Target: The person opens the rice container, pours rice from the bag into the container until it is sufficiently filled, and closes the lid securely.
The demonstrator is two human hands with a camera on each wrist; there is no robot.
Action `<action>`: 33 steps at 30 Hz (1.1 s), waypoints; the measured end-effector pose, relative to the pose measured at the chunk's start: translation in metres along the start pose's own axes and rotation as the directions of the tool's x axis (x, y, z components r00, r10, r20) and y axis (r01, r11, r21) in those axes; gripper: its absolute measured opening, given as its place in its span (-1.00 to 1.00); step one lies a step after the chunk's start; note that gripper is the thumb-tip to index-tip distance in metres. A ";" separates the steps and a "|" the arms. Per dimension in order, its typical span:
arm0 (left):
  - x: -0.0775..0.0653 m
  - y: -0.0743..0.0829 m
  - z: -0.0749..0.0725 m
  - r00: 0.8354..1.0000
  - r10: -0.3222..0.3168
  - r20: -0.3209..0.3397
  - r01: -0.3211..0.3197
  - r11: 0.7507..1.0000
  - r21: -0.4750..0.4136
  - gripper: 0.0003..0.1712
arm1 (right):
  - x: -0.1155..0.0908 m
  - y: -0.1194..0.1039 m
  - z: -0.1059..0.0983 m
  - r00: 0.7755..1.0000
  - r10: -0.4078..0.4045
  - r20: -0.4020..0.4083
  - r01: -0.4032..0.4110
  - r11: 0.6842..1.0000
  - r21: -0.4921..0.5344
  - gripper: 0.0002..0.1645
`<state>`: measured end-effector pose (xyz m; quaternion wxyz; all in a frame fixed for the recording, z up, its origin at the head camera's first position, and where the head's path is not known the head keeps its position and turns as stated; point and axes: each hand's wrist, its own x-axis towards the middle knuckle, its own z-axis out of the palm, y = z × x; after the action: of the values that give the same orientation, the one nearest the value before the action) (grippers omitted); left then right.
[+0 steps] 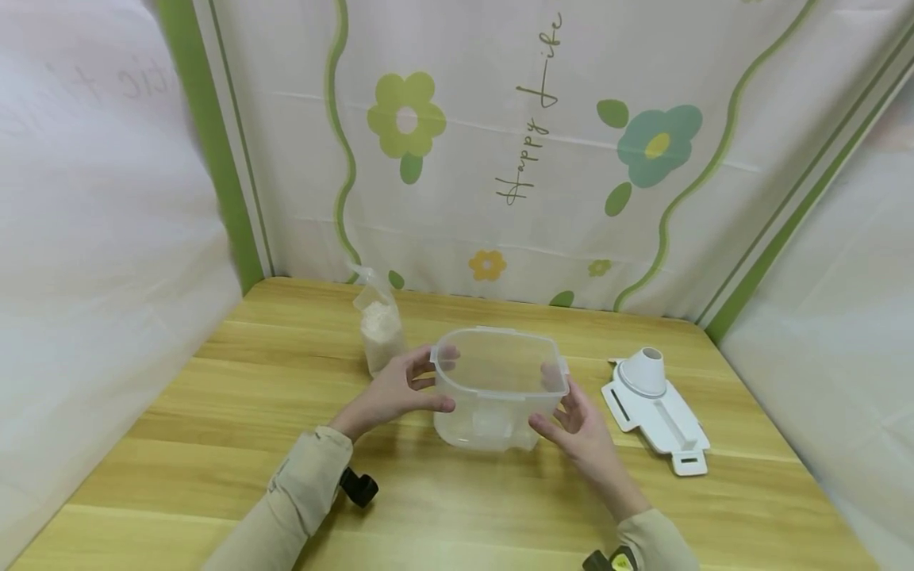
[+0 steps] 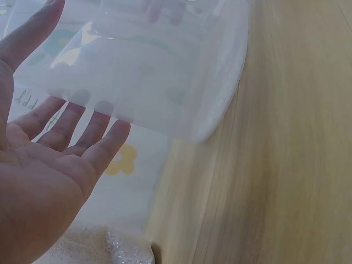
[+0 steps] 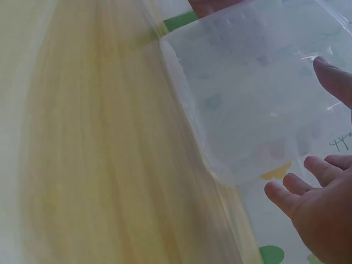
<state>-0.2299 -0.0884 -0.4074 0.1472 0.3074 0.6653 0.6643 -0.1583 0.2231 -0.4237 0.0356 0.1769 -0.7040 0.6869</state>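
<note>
A translucent plastic container (image 1: 493,412), open at the top, stands mid-table between both hands. My left hand (image 1: 400,390) is at its left side with fingers spread; the fingertips reach behind the wall and show blurred through the plastic. In the left wrist view that hand's thumb lies in front of the container wall (image 2: 148,71). On the other side, my right hand (image 1: 581,432) has its thumb at the front and its fingers near the right wall. The right wrist view shows its fingers (image 3: 283,199) loosely extended beside the container; firm contact cannot be made out.
A clear bag of white grains (image 1: 382,329) stands upright behind the left hand. To the right lies a white plastic lid-like part (image 1: 660,416) with a cone-shaped spout. Printed cloth walls (image 1: 457,222) enclose the wooden table (image 1: 178,444) at the back and sides.
</note>
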 end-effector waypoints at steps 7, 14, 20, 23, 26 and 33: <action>-0.001 0.002 0.001 1.000 0.007 0.020 -0.007 1.000 -0.003 -0.12 | -0.002 0.001 -0.001 1.000 0.007 -0.004 -0.007 1.000 -0.025 -0.11; -0.001 0.001 0.002 0.999 0.026 0.030 -0.026 1.000 -0.007 -0.12 | -0.002 0.000 -0.003 0.999 0.031 -0.004 -0.031 0.999 0.011 -0.07; -0.001 0.001 0.002 0.999 0.031 0.032 -0.031 1.000 0.001 -0.12 | -0.002 -0.001 -0.003 0.999 0.043 -0.007 -0.043 0.998 0.046 -0.04; 0.000 0.000 0.002 0.999 0.038 0.036 -0.038 0.999 0.003 -0.12 | -0.002 -0.001 -0.003 1.000 0.030 0.003 -0.030 0.999 0.038 -0.05; 0.000 -0.001 0.002 0.998 0.048 0.044 -0.048 0.999 0.003 -0.12 | -0.002 0.001 -0.004 1.000 0.016 0.013 -0.016 1.000 0.026 -0.07; -0.001 -0.001 0.002 0.998 0.045 0.042 -0.045 0.999 0.003 -0.13 | -0.002 0.003 -0.005 1.000 0.027 0.012 -0.028 0.998 0.053 -0.06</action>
<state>-0.2281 -0.0873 -0.4084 0.1453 0.3364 0.6564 0.6595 -0.1583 0.2280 -0.4266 0.0173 0.1721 -0.6878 0.7050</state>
